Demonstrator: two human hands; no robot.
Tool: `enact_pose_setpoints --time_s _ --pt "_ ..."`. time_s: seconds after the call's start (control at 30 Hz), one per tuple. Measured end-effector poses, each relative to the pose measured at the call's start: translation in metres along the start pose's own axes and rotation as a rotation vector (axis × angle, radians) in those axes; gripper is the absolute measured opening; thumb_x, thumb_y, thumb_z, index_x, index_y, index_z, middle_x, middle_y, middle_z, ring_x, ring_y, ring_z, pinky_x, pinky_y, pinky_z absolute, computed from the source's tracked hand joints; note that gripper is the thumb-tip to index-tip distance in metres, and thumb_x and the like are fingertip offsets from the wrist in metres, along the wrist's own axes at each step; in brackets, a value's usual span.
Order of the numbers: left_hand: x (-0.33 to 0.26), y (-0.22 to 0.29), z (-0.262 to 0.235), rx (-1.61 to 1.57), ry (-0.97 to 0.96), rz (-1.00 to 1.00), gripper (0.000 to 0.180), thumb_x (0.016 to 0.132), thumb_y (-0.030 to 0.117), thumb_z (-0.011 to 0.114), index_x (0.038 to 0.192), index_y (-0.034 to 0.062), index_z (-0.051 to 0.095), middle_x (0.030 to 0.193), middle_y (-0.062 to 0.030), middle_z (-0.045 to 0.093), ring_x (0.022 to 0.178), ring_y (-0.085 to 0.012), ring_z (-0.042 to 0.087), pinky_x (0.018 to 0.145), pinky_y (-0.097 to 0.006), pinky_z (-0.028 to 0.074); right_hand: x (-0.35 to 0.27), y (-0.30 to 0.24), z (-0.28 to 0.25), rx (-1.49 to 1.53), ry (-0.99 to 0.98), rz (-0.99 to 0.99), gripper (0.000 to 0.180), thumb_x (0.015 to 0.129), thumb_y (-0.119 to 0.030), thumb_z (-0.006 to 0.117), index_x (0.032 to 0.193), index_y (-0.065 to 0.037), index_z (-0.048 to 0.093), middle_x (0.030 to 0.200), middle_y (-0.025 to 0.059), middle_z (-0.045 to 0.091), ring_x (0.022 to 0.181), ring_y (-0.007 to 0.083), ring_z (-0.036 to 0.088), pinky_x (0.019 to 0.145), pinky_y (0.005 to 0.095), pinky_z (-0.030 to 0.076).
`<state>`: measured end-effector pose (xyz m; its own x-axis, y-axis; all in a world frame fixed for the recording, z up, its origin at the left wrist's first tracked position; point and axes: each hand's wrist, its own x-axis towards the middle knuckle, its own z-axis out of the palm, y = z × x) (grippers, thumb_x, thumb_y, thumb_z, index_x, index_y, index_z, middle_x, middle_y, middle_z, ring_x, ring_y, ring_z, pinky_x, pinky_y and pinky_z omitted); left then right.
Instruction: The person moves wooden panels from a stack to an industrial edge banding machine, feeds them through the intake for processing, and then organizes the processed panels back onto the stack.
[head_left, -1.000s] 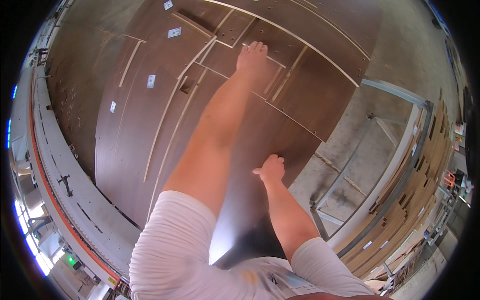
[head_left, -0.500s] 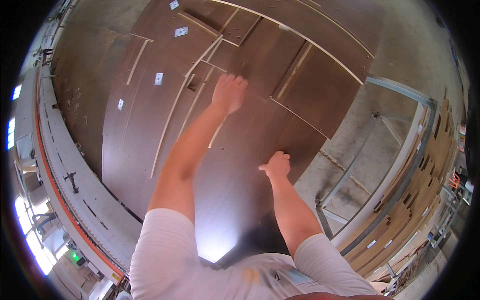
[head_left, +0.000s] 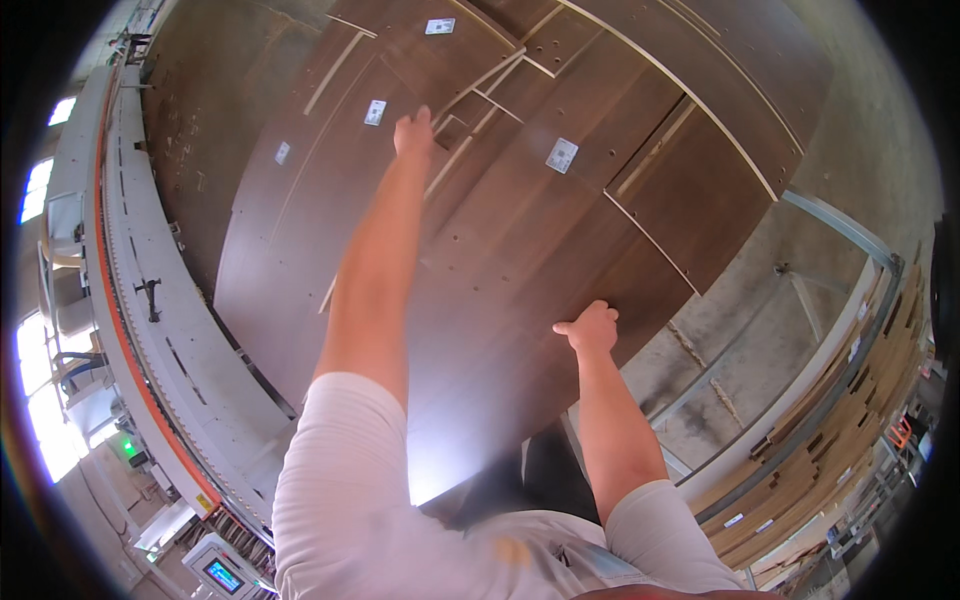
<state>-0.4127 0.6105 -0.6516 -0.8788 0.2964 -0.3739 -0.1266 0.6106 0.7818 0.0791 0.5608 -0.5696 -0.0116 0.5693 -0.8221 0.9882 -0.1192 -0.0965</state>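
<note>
Resting both hands, left (head_left: 413,133) and right (head_left: 592,327), on a brown panel (head_left: 520,230) bearing apparently white square labels (head_left: 562,155).

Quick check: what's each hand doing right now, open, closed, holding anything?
Left hand: stretched out flat on the dark brown panel, holding nothing.
Right hand: fingers curled at the same panel's near edge; grip cannot be told.

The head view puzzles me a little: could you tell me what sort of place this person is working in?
Most likely a furniture or wood-panel workshop. Large dark brown cut panels with drilled holes and small white labels lie under both hands, a long grey conveyor-like machine runs along the left, and light wooden boards are stacked at the right.
</note>
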Motion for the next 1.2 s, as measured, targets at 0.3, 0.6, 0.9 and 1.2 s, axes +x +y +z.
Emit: enact_pose_setpoints --time_s 0.3,0.6,0.9,1.2 --pt "-0.050 0.024 0.019 -0.848 -0.235 -0.160 0.036 0.095 0.005 0.070 0.126 -0.0034 0.053 0.109 -0.0109 0.062 0.090 -0.0249 0.067 0.074 -0.042 0.062 0.006 0.002 -0.002 -0.018 0.024 0.044 0.085 0.064 -0.035 0.096 0.127 0.001 0.052 0.134 0.0224 0.053 0.113 0.0372 0.064 0.094 0.0430 0.056" --pt "-0.362 -0.098 -0.176 -1.122 -0.261 -0.131 0.047 0.093 0.007 0.070 0.136 0.0049 0.051 0.125 -0.0063 0.064 0.111 -0.0224 0.065 0.098 -0.040 0.055 0.002 0.004 0.002 -0.056 0.081 -0.012 0.087 0.062 -0.039 0.097 0.127 0.001 0.055 0.133 0.0247 0.056 0.117 0.0382 0.063 0.097 0.0441 0.054" --pt "-0.611 -0.154 -0.291 -0.807 0.226 -0.695 0.047 0.098 0.016 0.067 0.138 -0.0019 0.050 0.130 -0.0110 0.062 0.118 -0.0260 0.060 0.095 -0.044 0.054 0.048 0.026 0.041 0.468 0.001 -0.291 0.069 0.086 -0.052 0.076 0.129 -0.001 0.057 0.133 0.0197 0.061 0.116 0.0338 0.064 0.098 0.0458 0.053" --pt "-0.802 -0.218 -0.356 -0.709 0.272 -0.827 0.047 0.098 0.016 0.066 0.141 0.0076 0.050 0.129 -0.0100 0.061 0.116 -0.0285 0.062 0.091 -0.046 0.056 0.048 -0.082 0.102 1.306 -0.233 -0.189 0.051 0.103 -0.050 0.055 0.131 -0.008 0.054 0.123 0.0090 0.064 0.113 0.0254 0.064 0.096 0.0437 0.055"
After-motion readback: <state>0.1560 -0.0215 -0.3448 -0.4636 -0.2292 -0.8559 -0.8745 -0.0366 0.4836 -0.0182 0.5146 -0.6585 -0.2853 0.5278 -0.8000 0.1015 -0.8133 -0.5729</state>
